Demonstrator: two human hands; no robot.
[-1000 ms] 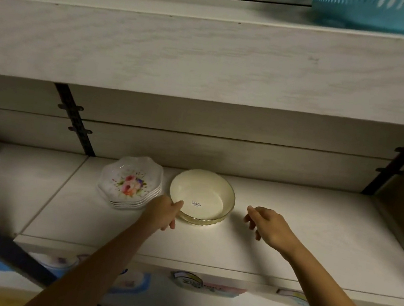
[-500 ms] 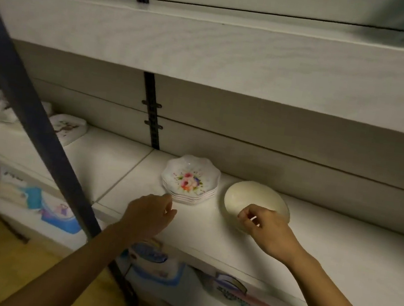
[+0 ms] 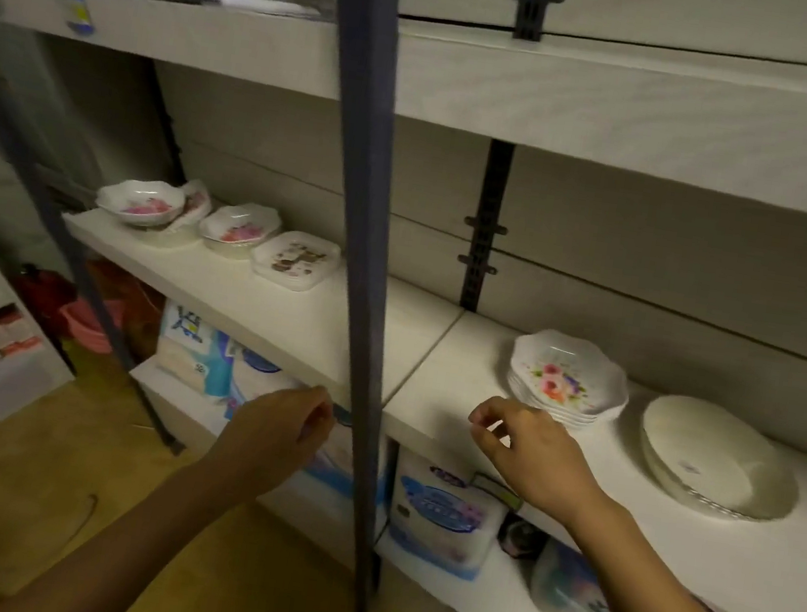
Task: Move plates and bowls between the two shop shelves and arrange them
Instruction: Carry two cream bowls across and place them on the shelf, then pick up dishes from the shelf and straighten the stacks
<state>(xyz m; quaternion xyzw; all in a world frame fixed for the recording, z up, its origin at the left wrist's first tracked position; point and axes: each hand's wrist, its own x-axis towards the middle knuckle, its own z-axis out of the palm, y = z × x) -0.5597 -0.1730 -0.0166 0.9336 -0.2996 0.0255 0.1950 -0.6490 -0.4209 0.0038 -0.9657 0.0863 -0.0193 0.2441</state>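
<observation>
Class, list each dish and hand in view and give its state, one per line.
left hand: empty, loosely curled
right hand: empty, fingers curled
floral plates: stacked, upright
cream bowl: upright, empty
square plate: resting on shelf

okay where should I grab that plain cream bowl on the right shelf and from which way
Probably pinch the near rim of the cream bowl, coming from the shelf's open front. It sits upright and open with a thin exposed edge, standing apart from the floral plate stack; the right hand is closest and empty.
</observation>
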